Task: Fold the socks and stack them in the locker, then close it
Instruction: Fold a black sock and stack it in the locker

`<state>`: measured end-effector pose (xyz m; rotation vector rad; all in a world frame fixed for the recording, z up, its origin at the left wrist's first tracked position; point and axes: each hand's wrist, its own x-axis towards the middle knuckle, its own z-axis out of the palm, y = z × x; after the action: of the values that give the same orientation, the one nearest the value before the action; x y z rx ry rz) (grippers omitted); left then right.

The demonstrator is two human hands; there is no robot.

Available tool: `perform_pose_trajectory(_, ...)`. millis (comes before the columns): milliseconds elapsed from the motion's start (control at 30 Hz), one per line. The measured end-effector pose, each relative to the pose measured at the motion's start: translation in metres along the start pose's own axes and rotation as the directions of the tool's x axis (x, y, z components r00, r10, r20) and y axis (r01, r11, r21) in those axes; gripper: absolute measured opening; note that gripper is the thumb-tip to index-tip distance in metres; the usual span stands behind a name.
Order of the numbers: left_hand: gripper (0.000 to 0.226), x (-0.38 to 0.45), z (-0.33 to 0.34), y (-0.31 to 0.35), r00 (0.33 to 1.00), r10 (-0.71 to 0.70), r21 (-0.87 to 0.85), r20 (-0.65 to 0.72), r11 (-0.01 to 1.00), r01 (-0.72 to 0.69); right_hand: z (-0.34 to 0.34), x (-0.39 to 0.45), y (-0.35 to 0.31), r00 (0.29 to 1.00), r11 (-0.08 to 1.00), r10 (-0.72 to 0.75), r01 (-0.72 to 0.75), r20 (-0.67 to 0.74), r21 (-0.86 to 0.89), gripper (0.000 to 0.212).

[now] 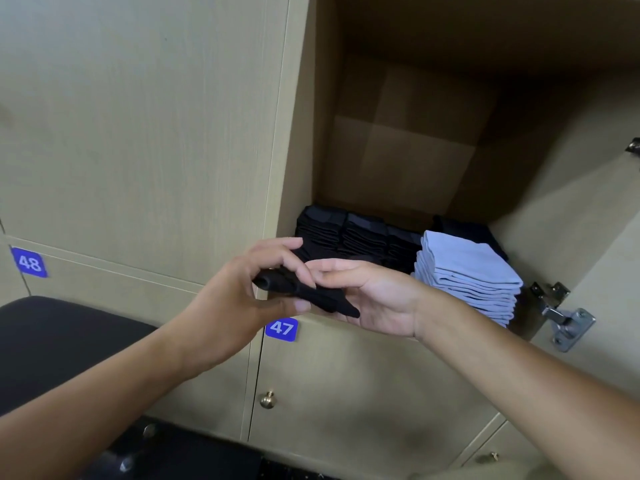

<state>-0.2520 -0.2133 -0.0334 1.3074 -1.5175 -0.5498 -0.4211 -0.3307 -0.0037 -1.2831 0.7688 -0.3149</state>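
Before the open locker (398, 140), both hands, left hand (242, 292) and right hand (374, 299), around a half-hidden black sock (304, 294).

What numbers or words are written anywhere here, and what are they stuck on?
"48": white digits on a blue tag, on the closed locker door at the left.
"47": white digits on a blue tag, on the locker door below the open locker.
No other writing shows; none is visible on the black sock or the stacked socks.
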Motion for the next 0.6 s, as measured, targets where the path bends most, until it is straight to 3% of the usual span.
perform_pose_trajectory(167, 0.027, 0.003, 0.002, -0.004, 0.980, -0.065, -0.021, -0.189, 0.998, 0.062, -0.002, 0.000, -0.001, 0.996, 0.977, -0.030, 0.046, -0.079, 0.207, 0.034)
perform_pose_trajectory(300, 0.025, 0.004, 0.005, -0.007, 0.938, -0.207, -0.204, -0.278, 0.967, 0.153, -0.001, -0.006, -0.003, 0.992, 0.931, -0.092, 0.115, -0.084, 0.347, 0.038)
perform_pose_trajectory(433, 0.023, 0.005, 0.009, -0.001, 0.866, -0.431, -0.569, -0.252, 0.790, 0.228, 0.008, -0.008, 0.005, 0.954, 0.954, -0.230, 0.260, -0.192, 0.151, 0.036)
perform_pose_trajectory(600, 0.022, 0.007, 0.012, 0.005, 0.877, -0.425, -0.603, -0.224, 0.767, 0.218, 0.020, -0.009, 0.018, 0.869, 0.923, -0.380, 0.336, -0.316, -0.186, 0.041)
